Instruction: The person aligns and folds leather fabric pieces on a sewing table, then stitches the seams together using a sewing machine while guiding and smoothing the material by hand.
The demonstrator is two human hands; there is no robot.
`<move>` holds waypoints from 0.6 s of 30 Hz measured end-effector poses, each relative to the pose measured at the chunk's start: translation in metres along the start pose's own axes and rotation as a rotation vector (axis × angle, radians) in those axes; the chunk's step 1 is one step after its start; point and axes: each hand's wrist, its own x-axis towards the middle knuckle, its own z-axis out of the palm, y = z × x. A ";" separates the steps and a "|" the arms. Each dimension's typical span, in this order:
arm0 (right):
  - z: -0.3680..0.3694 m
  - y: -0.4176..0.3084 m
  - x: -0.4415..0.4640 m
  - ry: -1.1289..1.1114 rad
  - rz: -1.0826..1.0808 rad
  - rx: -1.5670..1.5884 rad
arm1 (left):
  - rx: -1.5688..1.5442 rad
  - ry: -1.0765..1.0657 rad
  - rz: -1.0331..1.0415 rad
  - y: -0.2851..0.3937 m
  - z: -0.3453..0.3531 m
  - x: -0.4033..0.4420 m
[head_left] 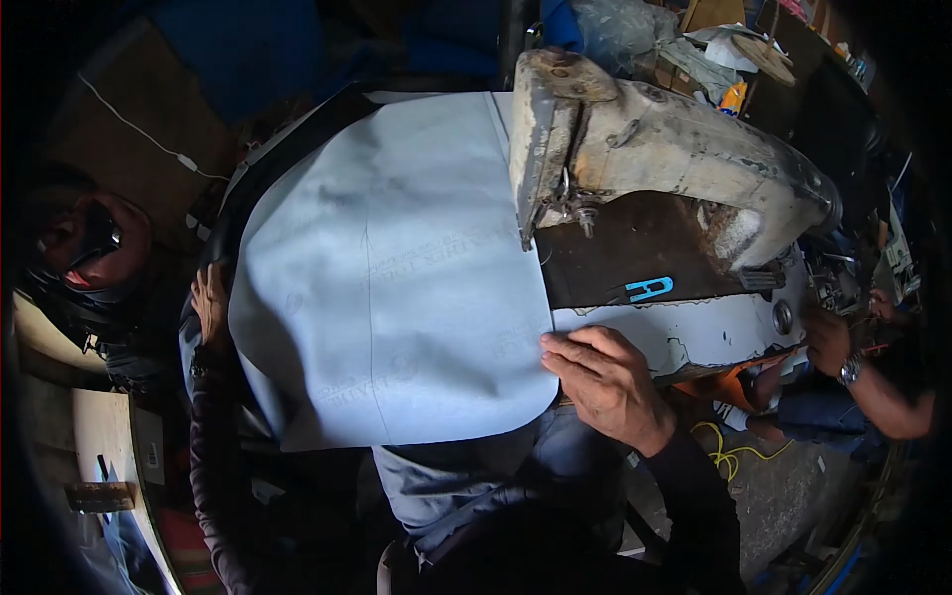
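A large pale blue-white sheet (436,288), with faint printing and a thin dark line down it, lies beside an old, worn sewing machine (684,139). The sheet's right edge runs under the machine's needle end. My right hand (610,385) pinches the sheet's lower right edge between thumb and fingers. At the sheet's far left edge is my left hand (209,302), its fingers stretched out against the border; its palm is partly hidden. Blue thread snips (650,289) lie on the dark machine bed, right of the sheet.
At the right, another person's hands (828,342) are near some metal parts. Another person (99,238) is at the left. A yellow cable (729,458) lies on the floor. Plastic bags (625,35) and clutter stand behind the machine.
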 end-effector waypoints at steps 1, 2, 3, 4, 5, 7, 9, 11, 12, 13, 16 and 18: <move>0.000 0.000 0.002 -0.011 -0.004 -0.009 | 0.010 -0.060 -0.006 -0.014 0.014 0.004; 0.000 0.000 0.004 -0.017 -0.007 -0.014 | 0.017 -0.117 -0.010 -0.009 0.010 0.011; -0.001 0.000 0.007 -0.021 -0.008 -0.021 | 0.025 -0.175 -0.013 -0.008 0.010 0.017; -0.001 0.001 0.009 -0.023 -0.006 -0.029 | 0.028 -0.201 -0.016 -0.005 0.011 0.024; -0.001 0.002 0.012 -0.018 -0.003 -0.035 | 0.029 -0.209 -0.025 -0.005 0.015 0.027; 0.000 0.004 0.016 -0.009 0.010 -0.043 | 0.034 -0.203 -0.039 -0.006 0.020 0.033; 0.002 0.009 0.020 0.002 0.015 -0.043 | 0.044 -0.194 -0.052 -0.007 0.024 0.036; 0.003 0.016 0.026 0.006 0.020 -0.037 | 0.047 -0.182 -0.058 -0.009 0.028 0.042; 0.004 0.019 0.030 0.001 0.014 -0.037 | 0.040 -0.182 -0.066 -0.007 0.030 0.043; 0.005 0.024 0.033 0.002 0.012 -0.027 | 0.028 -0.183 -0.072 -0.006 0.031 0.046; 0.012 0.038 0.039 0.014 0.005 -0.003 | -0.053 -0.198 -0.090 0.000 0.035 0.063; 0.014 0.042 0.044 0.004 0.009 0.001 | -0.034 -0.113 -0.065 0.001 0.049 0.074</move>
